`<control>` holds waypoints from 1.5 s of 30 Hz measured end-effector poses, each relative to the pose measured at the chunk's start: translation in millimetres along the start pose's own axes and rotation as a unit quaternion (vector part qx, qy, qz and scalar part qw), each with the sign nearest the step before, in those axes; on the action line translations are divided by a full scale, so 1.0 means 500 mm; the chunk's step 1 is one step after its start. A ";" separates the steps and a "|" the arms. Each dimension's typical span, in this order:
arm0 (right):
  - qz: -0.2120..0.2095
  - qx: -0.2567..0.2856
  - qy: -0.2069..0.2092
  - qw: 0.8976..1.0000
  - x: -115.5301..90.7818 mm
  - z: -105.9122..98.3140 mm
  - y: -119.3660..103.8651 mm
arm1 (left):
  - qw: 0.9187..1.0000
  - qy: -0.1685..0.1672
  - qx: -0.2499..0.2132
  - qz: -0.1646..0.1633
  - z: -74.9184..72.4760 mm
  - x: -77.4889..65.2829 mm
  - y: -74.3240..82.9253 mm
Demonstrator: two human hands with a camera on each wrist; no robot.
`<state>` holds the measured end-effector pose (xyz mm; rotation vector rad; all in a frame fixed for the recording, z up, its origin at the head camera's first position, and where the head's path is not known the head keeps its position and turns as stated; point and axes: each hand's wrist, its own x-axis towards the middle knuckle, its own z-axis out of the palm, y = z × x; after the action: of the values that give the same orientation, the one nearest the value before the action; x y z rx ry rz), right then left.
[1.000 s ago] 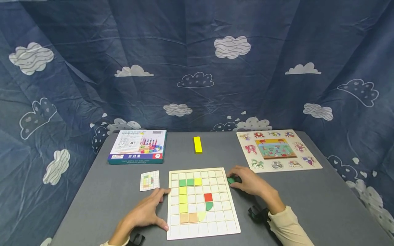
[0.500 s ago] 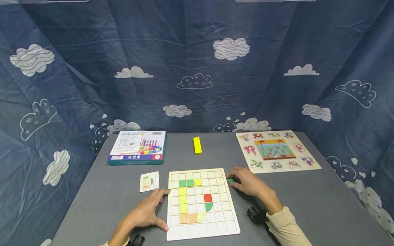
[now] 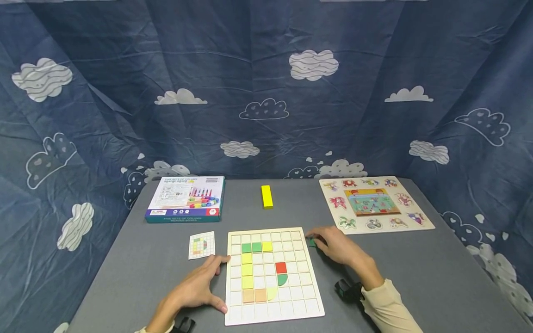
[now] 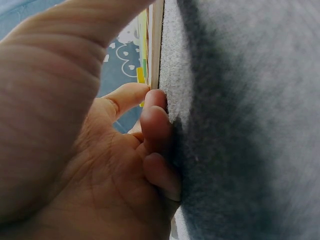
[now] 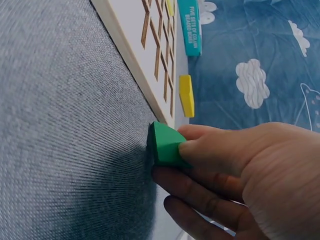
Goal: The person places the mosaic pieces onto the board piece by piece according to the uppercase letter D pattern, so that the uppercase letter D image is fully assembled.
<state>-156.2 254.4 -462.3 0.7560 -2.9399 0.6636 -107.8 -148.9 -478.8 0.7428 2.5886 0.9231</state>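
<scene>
A white grid board (image 3: 297, 307) with a wooden rim lies flat on the grey table. My left hand (image 3: 195, 287) rests at its left side, thumb and fingertips touching the edge, fingers loosely bent in the left wrist view. Just beyond the board's upper right corner, my right hand (image 3: 339, 247) pinches a green quarter-circle block (image 5: 166, 145) between thumb and fingers, close over the table. Set in the grid are green squares (image 3: 251, 247), yellow squares (image 3: 247, 269), a red square (image 3: 281, 268), a green quarter circle (image 3: 282, 279), orange squares (image 3: 254, 295) and a pale yellow quarter circle (image 3: 272, 293).
A small pattern card (image 3: 201, 245) lies left of the board. Behind stand a boxed bead set (image 3: 185, 199), a yellow rectangular block (image 3: 267, 197) and, at the right, a wooden picture puzzle (image 3: 376, 203). A cloud-print curtain (image 3: 266, 92) closes off the back.
The green block has turned a little in my right hand, and the fingers around it have shifted. My left hand and the pieces on the board stay put.
</scene>
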 end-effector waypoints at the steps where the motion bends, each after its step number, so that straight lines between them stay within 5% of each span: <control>1: 0.003 -0.001 0.004 1.000 0.001 -0.001 0.000 | 1.000 0.001 0.001 0.001 -0.001 0.000 0.000; 10: 0.002 0.007 0.004 1.000 0.005 -0.013 0.001 | 1.000 0.006 0.008 0.007 -0.006 0.006 0.001; 22: -0.059 0.016 0.023 0.998 0.020 -0.017 -0.016 | 1.000 -0.002 0.003 -0.001 -0.003 0.007 -0.002; 45: -0.083 0.121 -0.016 0.989 0.071 0.010 -0.084 | 1.000 0.001 0.001 -0.002 0.001 0.002 -0.001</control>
<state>-167.4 203.4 -445.4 1.0251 -2.8133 1.0140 -108.4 -148.5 -479.6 0.7380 2.5926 0.9194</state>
